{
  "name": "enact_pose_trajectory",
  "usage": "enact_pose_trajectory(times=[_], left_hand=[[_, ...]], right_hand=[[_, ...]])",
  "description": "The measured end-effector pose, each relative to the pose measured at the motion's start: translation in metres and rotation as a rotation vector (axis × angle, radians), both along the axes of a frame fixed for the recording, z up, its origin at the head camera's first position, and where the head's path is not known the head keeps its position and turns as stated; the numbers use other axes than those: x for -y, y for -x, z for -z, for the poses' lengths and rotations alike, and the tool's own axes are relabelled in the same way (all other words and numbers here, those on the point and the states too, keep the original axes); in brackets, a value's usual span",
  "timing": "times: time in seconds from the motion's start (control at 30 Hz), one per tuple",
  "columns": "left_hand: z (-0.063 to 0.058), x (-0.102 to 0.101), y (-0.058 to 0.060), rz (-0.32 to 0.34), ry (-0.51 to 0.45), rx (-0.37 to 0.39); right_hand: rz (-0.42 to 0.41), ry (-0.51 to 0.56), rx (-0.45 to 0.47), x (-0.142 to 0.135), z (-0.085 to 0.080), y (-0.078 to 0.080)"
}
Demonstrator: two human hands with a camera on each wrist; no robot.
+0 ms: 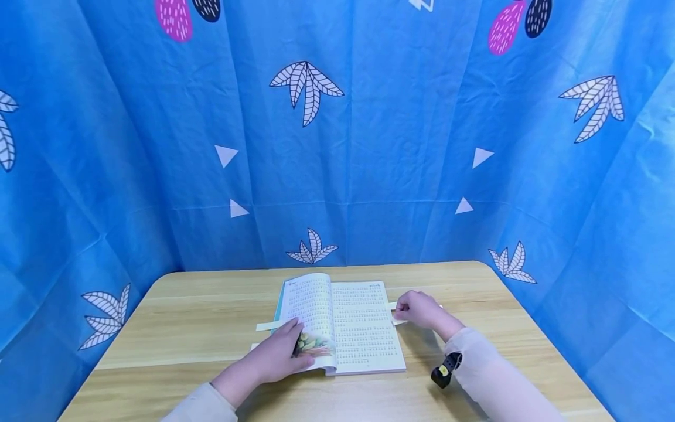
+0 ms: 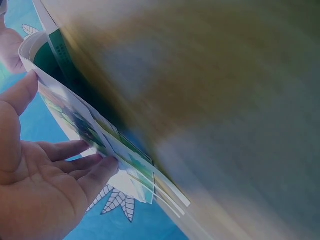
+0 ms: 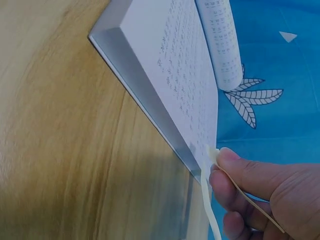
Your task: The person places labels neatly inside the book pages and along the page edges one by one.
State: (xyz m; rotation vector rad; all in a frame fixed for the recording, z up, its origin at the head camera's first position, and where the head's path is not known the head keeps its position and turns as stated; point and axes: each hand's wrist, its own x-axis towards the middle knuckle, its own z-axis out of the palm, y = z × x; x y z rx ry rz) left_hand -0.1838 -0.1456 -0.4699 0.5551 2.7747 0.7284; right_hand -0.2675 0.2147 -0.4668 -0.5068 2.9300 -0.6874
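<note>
An open book (image 1: 369, 328) lies on the table, its left pages curving up from the spine. My left hand (image 1: 279, 354) rests on the lower part of the left page (image 1: 311, 299), over a coloured picture, with fingers spread against the paper in the left wrist view. At the book's right edge, my right hand (image 1: 422, 309) pinches a thin paper strip (image 3: 250, 201) between thumb and forefinger. Another pale strip (image 3: 206, 205) sticks out from the book's pages beside it. On the left side, a paper strip (image 1: 269, 325) juts out past the page edge.
The light wooden table (image 1: 195, 310) reaches out on both sides of the book. A blue patterned curtain (image 1: 348, 164) hangs behind it and along both sides. A black strap device (image 1: 445, 370) sits on my right wrist.
</note>
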Motion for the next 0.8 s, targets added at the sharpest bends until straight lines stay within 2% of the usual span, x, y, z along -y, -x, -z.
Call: enact_pose_trajectory(times=[0.2, 0.53, 0.8], left_hand=[[-0.0002, -0.0007, -0.0001, -0.002, 0.015, -0.005], [-0.0016, -0.0013, 0.0, -0.004, 0.012, -0.001], [-0.0008, -0.0009, 0.0011, -0.008, 0.01, 0.007]], right_hand=[[0.019, -0.013, 0.011, 0.0022, 0.0033, 0.0018], [-0.04, -0.027, -0.015, 0.0033, 0.0052, 0.0044], [-0.033, -0.022, -0.003, 0.0043, 0.0076, 0.0059]])
